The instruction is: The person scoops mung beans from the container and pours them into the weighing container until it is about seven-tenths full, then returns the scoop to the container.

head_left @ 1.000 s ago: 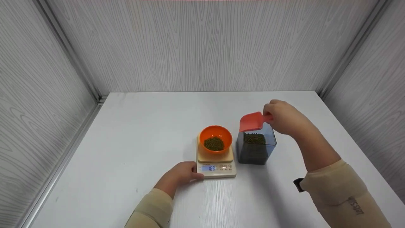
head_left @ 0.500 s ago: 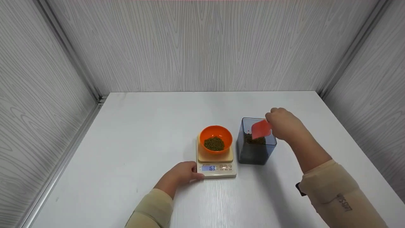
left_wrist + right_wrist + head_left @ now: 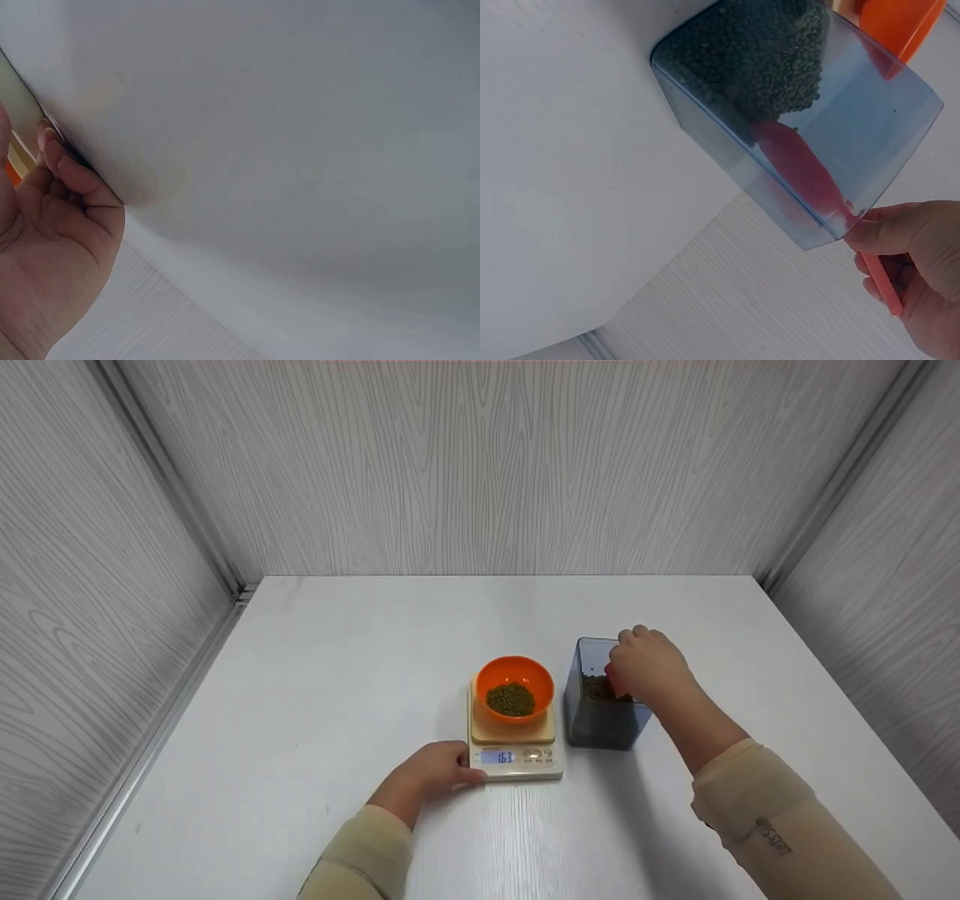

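Note:
My left hand (image 3: 431,769) grips the front left corner of a digital kitchen scale (image 3: 525,771), its thumb at the front edge; in the left wrist view the fingers curl at the scale's side. On the scale's platform sits an orange bowl (image 3: 541,682) with green-brown pellets (image 3: 510,701). Just right of it stands a clear bluish square container (image 3: 600,727) partly filled with the same pellets (image 3: 780,67). My right hand (image 3: 651,664), at the container's rim, holds a red scoop (image 3: 802,169) by its handle. The scoop's blade dips inside the container, its tip at the pellets.
A white table (image 3: 360,660) lies under everything, with grey wood-grain panels (image 3: 480,472) behind and at both sides. The container's tall walls rise close beside the scale.
My right hand has lowered and moved slightly left, tipping the scoop from above the container down into its pellets. The left hand, scale and bowl have stayed in place.

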Available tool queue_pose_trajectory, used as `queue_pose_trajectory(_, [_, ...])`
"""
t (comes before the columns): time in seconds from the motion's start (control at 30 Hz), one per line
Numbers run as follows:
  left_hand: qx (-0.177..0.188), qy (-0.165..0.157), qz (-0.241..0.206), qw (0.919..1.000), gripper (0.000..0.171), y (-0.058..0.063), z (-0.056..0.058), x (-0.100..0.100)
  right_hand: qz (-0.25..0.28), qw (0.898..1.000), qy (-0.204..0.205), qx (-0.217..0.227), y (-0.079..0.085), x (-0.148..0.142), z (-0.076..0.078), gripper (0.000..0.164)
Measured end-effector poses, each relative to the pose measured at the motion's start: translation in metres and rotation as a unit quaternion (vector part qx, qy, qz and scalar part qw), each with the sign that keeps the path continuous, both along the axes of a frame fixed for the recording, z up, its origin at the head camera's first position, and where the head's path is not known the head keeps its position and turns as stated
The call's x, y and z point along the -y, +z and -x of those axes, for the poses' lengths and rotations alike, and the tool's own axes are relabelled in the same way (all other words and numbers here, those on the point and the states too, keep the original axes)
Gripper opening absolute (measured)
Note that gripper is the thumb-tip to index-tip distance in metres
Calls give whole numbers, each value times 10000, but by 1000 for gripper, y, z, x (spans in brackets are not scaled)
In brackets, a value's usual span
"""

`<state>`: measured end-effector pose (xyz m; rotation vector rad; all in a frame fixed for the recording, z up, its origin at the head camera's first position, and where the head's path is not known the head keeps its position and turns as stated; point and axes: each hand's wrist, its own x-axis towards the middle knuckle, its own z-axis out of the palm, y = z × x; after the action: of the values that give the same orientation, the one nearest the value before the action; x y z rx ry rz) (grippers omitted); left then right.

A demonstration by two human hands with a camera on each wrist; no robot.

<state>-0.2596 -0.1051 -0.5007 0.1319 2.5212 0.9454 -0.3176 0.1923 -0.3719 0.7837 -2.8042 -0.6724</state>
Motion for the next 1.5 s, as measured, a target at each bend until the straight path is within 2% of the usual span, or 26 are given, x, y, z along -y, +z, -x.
queue_pose_trajectory(0.17, [5, -14, -7, 10000, 30, 1, 0, -1, 105, 9996, -64, 259, -7, -3, 5, 30])
queue_pose_trajectory(0.43, [-170, -200, 135, 9996, 31, 2, 0, 0, 441, 9979, 246, 405, -11, -6, 7, 32])
queue_pose_trajectory(0.73, [-42, -56, -27, 10000, 30, 2, -1, 1, 613, 9934, 161, 951, -8, -1, 6, 36])
queue_pose_trajectory(0.9, [-50, -76, -73, 9999, 30, 4, -1, 0, 821, 9888, 159, 1237, -4, -1, 5, 29])
queue_pose_trajectory(1.1, [-71, -121, -62, 9999, 31, 4, -1, 1, 1041, 9813, -45, 1621, 1, 0, 4, 20])
queue_pose_trajectory(1.33, [-90, -105, -2, 9999, 30, 4, -1, 1, 1391, 9746, -239, 1737, -5, -1, 0, 10])
queue_pose_trajectory(1.5, [-70, -85, 59, 9999, 31, 2, -1, 1, 1865, 9610, -438, 1997, -11, -4, 3, 6])
